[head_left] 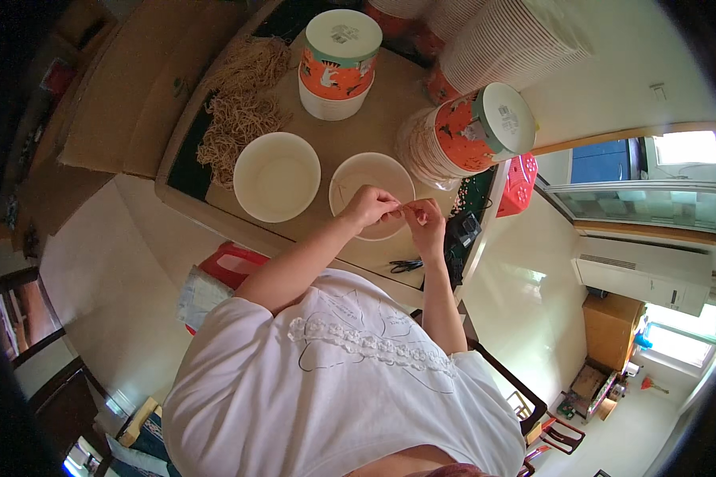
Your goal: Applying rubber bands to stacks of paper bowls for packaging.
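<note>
The person's left hand (368, 207) and right hand (428, 226) meet, drawn to a pinch, over a white bowl (378, 169) on the table (247, 229); I can't tell whether either grips anything. Another white bowl (277, 176) sits just left, with tangled brown strands (245, 115) and an orange-patterned tub (338, 77) beyond.

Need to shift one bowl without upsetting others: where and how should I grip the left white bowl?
Probably pinch the left white bowl by its near rim, thumb inside, fingers outside, coming from the person's side. It stands upright, mouth open, leaving that edge exposed. Tangled tan strands lie to its left and beyond, and the right white bowl sits close on its right.
</note>
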{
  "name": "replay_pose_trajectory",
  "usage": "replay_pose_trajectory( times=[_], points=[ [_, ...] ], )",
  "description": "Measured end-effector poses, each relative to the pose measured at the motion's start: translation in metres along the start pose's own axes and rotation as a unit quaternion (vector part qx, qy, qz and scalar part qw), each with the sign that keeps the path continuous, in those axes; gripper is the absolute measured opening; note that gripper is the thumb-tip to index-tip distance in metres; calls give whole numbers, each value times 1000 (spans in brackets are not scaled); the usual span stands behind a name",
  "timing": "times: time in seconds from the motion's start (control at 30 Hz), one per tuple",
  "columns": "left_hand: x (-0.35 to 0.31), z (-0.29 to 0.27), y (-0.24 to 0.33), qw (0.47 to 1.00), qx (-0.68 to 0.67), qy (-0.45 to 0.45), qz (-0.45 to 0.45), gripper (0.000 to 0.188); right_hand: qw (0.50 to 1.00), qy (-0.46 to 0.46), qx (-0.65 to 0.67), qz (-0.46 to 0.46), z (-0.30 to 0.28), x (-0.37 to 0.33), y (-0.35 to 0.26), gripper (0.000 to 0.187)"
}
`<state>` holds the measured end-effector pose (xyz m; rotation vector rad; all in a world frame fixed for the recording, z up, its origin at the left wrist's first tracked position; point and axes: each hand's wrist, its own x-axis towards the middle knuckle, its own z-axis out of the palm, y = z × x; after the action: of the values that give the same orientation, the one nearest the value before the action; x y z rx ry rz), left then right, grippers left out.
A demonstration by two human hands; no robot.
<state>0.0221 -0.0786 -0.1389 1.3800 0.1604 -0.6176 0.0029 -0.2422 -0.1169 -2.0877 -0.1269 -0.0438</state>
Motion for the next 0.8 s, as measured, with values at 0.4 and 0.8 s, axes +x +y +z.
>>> replay_pose_trajectory(
  times=[0.4, 0.8],
  points=[
    [6, 2, -16, 991, 90, 58, 82, 9, 999, -29, -36, 15, 1, -2, -29, 20],
    [3, -2, -15, 988, 118, 61, 85, 8, 994, -46, -103, -6, 3, -2, -20, 8]
  ],
)
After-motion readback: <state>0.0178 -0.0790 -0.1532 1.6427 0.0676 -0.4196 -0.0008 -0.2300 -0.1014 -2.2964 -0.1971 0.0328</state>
